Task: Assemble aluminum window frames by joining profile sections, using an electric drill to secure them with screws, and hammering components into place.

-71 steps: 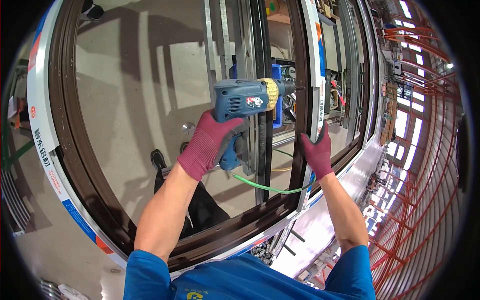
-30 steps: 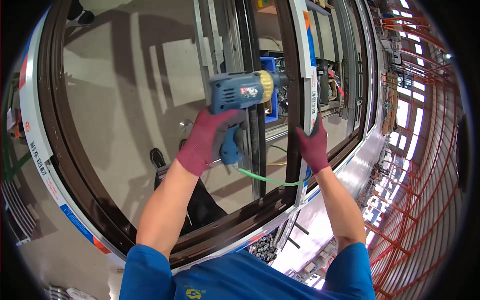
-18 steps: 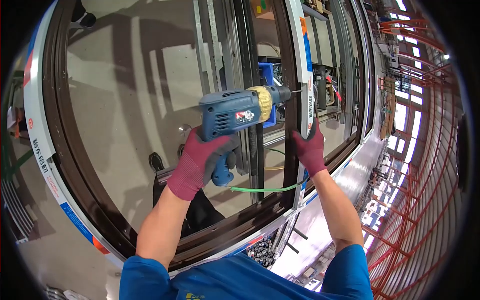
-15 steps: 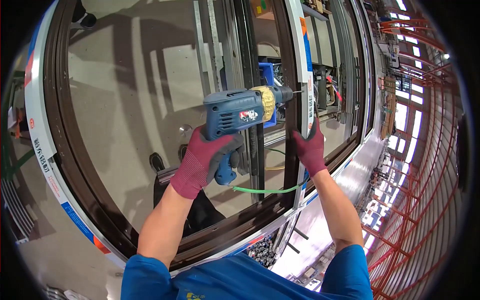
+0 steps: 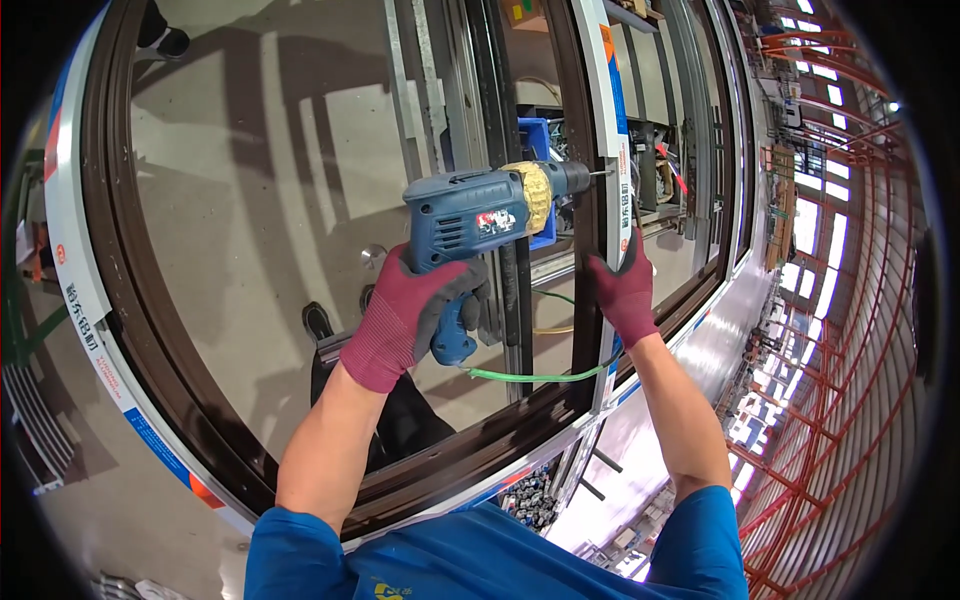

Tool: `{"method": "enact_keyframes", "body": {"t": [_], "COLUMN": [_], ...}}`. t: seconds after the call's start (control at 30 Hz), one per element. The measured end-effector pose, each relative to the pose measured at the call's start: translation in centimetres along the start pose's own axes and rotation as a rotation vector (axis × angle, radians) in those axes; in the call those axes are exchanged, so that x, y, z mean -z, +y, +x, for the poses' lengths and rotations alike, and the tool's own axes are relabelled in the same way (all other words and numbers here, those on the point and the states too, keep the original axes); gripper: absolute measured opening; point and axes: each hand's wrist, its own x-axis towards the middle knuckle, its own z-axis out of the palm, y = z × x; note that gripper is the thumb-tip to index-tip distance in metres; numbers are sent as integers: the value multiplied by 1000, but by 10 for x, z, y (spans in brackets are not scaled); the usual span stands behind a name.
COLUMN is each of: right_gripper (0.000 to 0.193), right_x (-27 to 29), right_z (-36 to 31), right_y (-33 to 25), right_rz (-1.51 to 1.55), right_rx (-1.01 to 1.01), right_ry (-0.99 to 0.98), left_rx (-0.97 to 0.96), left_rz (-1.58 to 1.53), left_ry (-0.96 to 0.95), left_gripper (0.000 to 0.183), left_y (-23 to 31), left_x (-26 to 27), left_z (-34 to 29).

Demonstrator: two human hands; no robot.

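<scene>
My left hand [image 5: 412,315], in a dark red glove with grey palm, is closed round the handle of a blue power drill [image 5: 465,222]. Yellow tape wraps the drill's front, and a green cord leaves its grip. The drill lies level, its chuck pointing right, and the thin bit reaches the upright bar [image 5: 606,90] of a brown metal frame covered with white protective film. Whether the bit has entered the bar cannot be seen. Below the bit, my gloved right hand [image 5: 624,295] grips that bar, thumb on the near side, other fingers partly hidden behind it.
The brown frame's left side [image 5: 108,200] and near rail [image 5: 440,465] surround the work. Beneath it are a blue bin [image 5: 537,140], long metal profiles [image 5: 410,90] and a dark bin of small parts [image 5: 530,500]. Someone's shoe [image 5: 173,42] shows at the far left.
Both hands keep their grips. The drill has shifted very slightly within the picture, with its bit still at the bar; otherwise the scene looks the same.
</scene>
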Motion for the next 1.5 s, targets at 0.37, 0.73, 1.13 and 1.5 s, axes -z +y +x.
{"method": "enact_keyframes", "body": {"t": [0.37, 0.73, 1.13, 1.5], "right_gripper": [71, 73, 66, 69], "right_x": [-1, -2, -3, 0], "right_z": [1, -2, -1, -1], "right_y": [-2, -2, 5, -4], "right_rz": [-59, -88, -88, -104], "right_rx": [35, 17, 86, 63], "right_ry": [19, 13, 16, 14], "left_rx": [43, 4, 28, 13], "left_rz": [81, 77, -5, 60], "left_ry": [20, 5, 26, 77], "left_gripper": [22, 28, 30, 33], "left_y": [9, 5, -9, -21], "left_x": [-8, -11, -11, -8], "left_z": [0, -2, 14, 16]}}
